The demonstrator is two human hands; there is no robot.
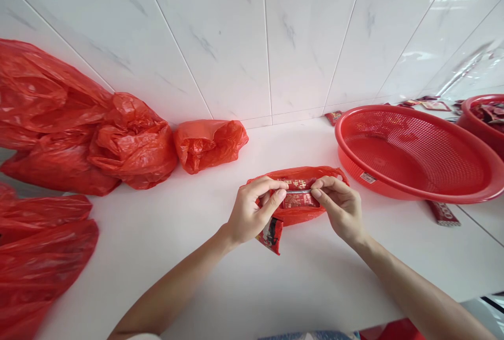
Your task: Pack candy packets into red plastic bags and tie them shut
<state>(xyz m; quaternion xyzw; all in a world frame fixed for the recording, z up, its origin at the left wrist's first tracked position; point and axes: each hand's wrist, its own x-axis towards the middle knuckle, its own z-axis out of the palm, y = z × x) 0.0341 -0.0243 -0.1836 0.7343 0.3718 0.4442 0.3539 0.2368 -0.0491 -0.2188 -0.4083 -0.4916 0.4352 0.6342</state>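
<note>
Both hands meet over an open red plastic bag at the middle of the white counter. Between them is a red packet with pale printing, lying in the bag's mouth. My left hand pinches the left end of the packet's silvery edge between thumb and fingers. At the right end of that edge, my right hand pinches in the same way. A smaller red and black packet lies on the counter below my left hand, partly hidden by it.
Filled red bags crowd the left side, with a smaller bag near the wall. A large red basket stands at right over a dark red packet. Another basket behind it holds packets.
</note>
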